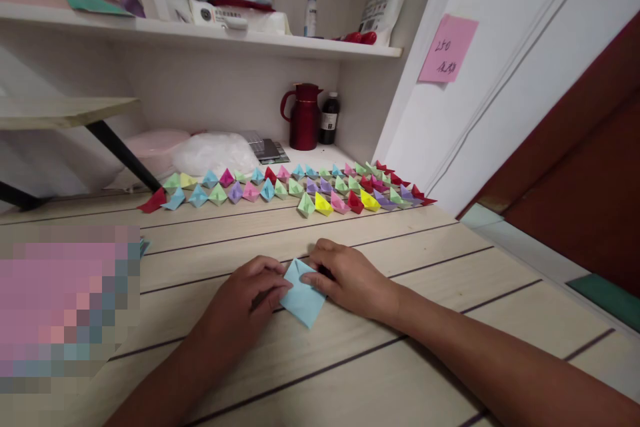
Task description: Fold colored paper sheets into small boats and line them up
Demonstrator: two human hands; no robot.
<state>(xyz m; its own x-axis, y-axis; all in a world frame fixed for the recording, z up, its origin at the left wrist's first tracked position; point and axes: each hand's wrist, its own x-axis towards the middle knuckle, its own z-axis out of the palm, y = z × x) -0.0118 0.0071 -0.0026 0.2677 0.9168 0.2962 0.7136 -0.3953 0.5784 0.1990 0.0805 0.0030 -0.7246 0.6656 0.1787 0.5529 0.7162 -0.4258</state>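
Observation:
A light blue folded paper [307, 303] lies turned cornerwise on the wooden table, between my two hands. A crease and a small folded flap show near its top corner. My left hand [257, 290] pinches the paper's left corner between thumb and fingers. From the other side, my right hand [345, 273] grips the upper right edge, its thumb resting on top of the paper and its fingers partly hidden behind it. Beyond my hands stand rows of small folded paper boats, among them a yellow boat [323, 204] and a green boat [306, 205].
The striped wooden table [400, 360] reaches back to a white shelf [150, 30]. A dark red jug [303, 120] and a dark bottle [329, 120] stand behind the boats. A blurred pink patch [55, 307] covers the left side. A pink note [449, 48] hangs on the right.

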